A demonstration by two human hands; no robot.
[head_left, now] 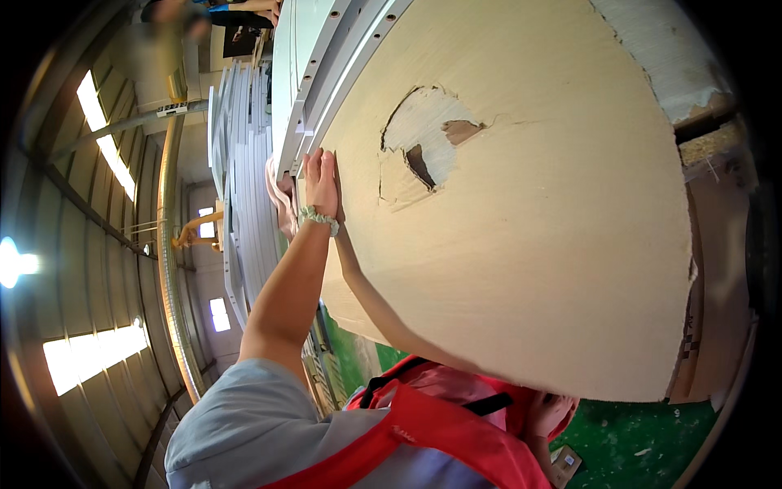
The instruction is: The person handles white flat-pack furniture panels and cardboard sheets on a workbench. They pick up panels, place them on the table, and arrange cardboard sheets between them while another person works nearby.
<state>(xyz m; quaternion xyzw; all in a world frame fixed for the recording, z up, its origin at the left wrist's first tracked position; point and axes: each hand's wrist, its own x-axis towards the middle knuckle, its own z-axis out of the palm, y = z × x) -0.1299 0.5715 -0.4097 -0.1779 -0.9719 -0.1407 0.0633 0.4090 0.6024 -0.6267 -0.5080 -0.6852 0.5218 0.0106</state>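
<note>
My left hand (321,183), with a pale green scrunchie at its wrist, reaches up along the edge of a large light wooden board (554,228). Its fingers are stretched out and lie by the near end of a long white strip with holes (346,81). Whether they press on the strip or only rest beside it, I cannot tell. My right hand (550,414) is low, beside my red apron (448,432) and close to the board's lower edge. It is partly hidden and in shadow, so what its fingers do is unclear.
A torn, ragged hole (423,138) breaks the board's surface. Stacked pale long panels (244,163) stand beyond the strip. Pinkish cloth (281,196) hangs near my left hand. Green floor (643,444) shows below, with a small box (564,464). Another person (244,8) is at the top.
</note>
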